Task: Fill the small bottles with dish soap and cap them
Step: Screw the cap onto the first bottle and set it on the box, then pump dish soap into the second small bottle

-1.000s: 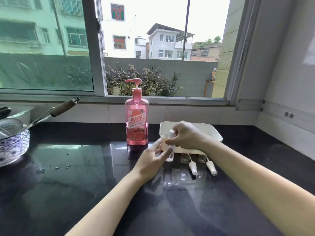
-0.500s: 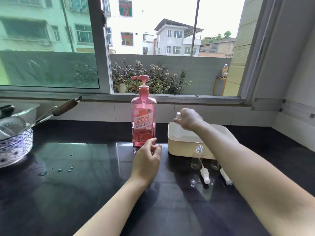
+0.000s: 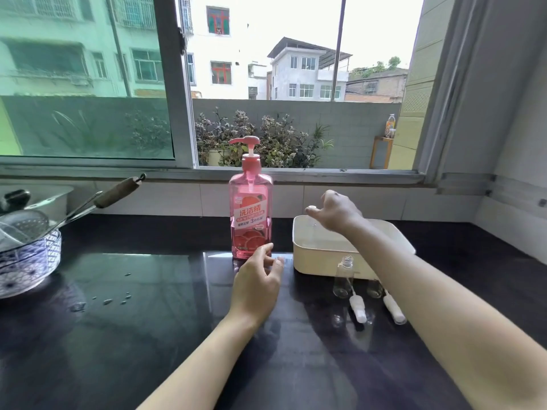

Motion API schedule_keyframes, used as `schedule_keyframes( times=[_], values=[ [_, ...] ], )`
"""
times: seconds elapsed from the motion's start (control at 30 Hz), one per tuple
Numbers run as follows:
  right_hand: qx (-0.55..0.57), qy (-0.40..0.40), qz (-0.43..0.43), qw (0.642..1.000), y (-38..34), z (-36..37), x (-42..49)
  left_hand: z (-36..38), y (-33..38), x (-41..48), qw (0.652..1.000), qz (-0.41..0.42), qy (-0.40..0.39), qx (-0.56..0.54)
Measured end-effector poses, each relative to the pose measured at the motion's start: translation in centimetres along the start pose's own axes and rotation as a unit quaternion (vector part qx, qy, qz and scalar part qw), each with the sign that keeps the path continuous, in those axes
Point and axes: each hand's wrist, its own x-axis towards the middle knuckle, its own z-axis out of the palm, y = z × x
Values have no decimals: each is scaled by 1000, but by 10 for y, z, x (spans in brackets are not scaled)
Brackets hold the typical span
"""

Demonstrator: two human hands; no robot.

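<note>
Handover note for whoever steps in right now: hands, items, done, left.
Right hand: over the cream tray, pinching a small white cap in its fingertips.
Left hand: empty, fingers loosely curled, just in front of the pink soap bottle, which stands upright on the black counter.
One small clear bottle stands open in front of the tray; another is mostly hidden behind the right forearm. Two white spray tops lie on the counter beside them.
Done: the visible bottle is uncapped.
Left: the visible bottle looks empty; pump soap in, then cap each.
</note>
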Motion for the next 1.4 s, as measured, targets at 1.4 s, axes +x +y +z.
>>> schedule_keyframes(
  times=[1.4],
  values=[
    [177, 77, -197, 961, -31, 0, -91, -57, 2, 50, 985, -66, 112, -115]
  ],
)
